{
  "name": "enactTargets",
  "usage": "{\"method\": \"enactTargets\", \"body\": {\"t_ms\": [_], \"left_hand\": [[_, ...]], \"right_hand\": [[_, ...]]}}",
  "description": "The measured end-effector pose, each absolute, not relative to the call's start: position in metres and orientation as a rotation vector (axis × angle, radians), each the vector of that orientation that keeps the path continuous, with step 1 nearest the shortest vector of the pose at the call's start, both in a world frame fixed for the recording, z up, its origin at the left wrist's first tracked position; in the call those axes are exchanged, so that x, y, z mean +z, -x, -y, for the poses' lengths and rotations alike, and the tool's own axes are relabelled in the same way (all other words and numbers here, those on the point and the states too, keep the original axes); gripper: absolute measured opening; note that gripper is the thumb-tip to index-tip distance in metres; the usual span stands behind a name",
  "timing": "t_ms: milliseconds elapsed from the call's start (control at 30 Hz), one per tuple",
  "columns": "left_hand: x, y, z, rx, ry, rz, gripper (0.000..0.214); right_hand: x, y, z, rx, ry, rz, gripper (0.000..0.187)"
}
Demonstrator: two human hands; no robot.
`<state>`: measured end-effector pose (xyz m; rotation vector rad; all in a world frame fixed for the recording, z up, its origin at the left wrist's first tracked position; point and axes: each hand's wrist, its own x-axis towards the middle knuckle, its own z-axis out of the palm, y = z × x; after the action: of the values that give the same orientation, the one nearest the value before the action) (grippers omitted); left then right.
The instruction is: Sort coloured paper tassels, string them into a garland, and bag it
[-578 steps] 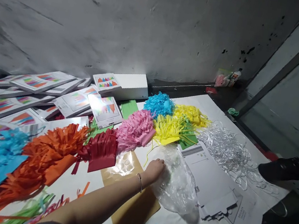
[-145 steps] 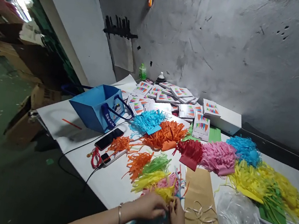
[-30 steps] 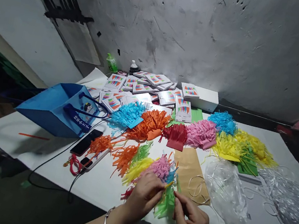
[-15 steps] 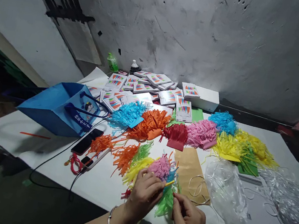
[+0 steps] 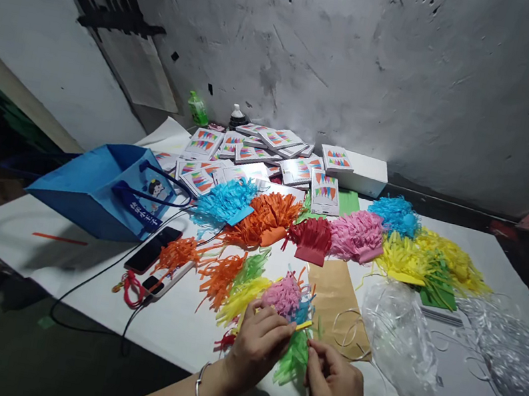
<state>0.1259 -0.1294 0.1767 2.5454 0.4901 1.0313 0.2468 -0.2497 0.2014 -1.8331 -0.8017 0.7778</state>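
My left hand, a silver bangle on its wrist, pinches a small yellow paper strip that sticks out to the right past the fingertips. Close by on the right, my right hand has thumb and index finger pressed together; whatever thin thing lies between them is too small to name. Around and beneath the hands lie fringed paper tassels: a pink tassel, a yellow tassel and a light green tassel. Orange tassels spread farther left. My left hand hides part of the pile.
Bunches of fringed paper, such as red and pink, line the table's middle. Flat printed packs are heaped behind. A blue bag, phone and cable lie left; brown paper, clear plastic and silver tinsel right.
The yellow strip now points slightly farther right from my left fingertips. Both hands stay almost in place, still pinched, and the table's contents look unchanged.
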Motion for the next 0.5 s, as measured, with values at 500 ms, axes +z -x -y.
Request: {"method": "enactTargets", "body": {"t_ms": [500], "left_hand": [[0.143,-0.127,0.139,1.02,-2.533,-0.158,0.016]], "right_hand": [[0.156,-0.255,0.244,1.094,1.386,0.418,0.042]]}}
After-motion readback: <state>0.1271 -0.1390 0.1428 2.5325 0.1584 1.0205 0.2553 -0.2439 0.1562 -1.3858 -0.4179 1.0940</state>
